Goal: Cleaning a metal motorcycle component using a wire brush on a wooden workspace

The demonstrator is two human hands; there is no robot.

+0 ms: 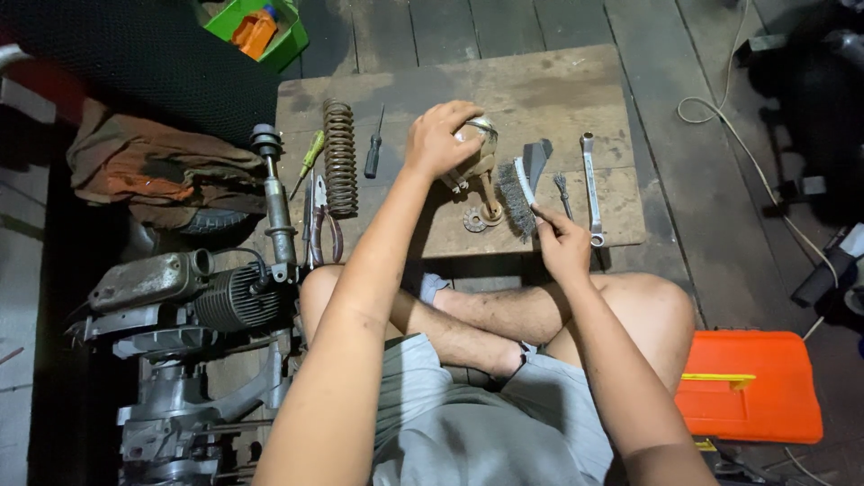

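My left hand (438, 138) rests on top of a piston with its connecting rod (487, 187), gripping the piston head on a low wooden board (540, 85). My right hand (562, 241) holds the handle end of a wire brush (517, 196), whose bristles lie just right of the connecting rod. A small gear-like ring (474, 220) sits by the rod's lower end.
On the board lie a coil spring (340, 156), two screwdrivers (373, 148), pliers (326, 232), a shock rod (275, 198), a spanner (590, 187) and a small bolt (563, 193). An engine (193, 306) stands at left, an orange case (749, 385) at right, a green box (257, 31) behind.
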